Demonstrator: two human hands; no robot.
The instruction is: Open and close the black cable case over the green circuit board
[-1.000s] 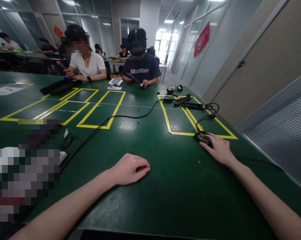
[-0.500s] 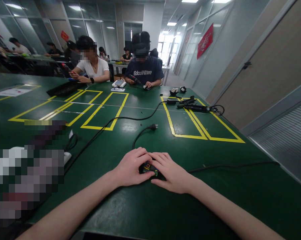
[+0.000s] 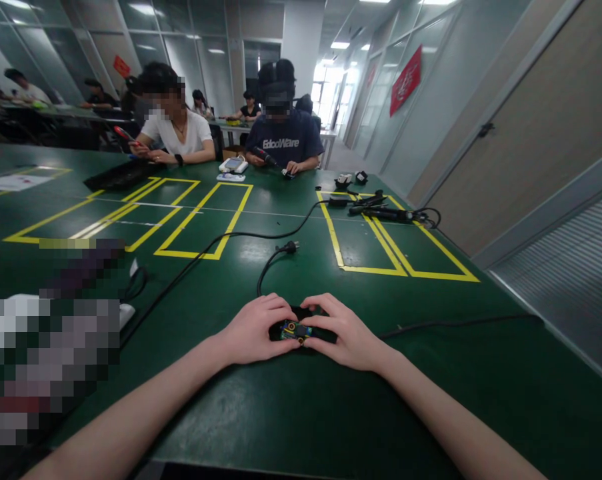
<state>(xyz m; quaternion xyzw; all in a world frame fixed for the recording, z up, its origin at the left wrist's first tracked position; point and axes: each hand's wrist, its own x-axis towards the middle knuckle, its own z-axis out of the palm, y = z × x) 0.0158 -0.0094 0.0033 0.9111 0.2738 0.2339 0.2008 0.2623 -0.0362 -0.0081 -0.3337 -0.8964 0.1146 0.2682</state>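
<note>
A small circuit board with yellow and dark parts lies in a black casing, low over the green table. My left hand curls around its left end, thumb along the near edge and fingers on the far side. From the right, my right hand pinches the board with thumb and index finger; its other fingers arch over the casing. Both hands hide parts of the casing. A short black cord with a plug runs away from behind my left hand. Another black cable leads right from beside my right hand.
A long black cable crosses the green table. Yellow tape rectangles mark its surface. Black tools and cords lie at the far right. Blurred items stand at left. Across the table, a person holds a screwdriver-like tool; another sits beside.
My right hand's fingers have drawn apart from my left hand's, uncovering more of the circuit board and casing. The view has shifted slightly.
</note>
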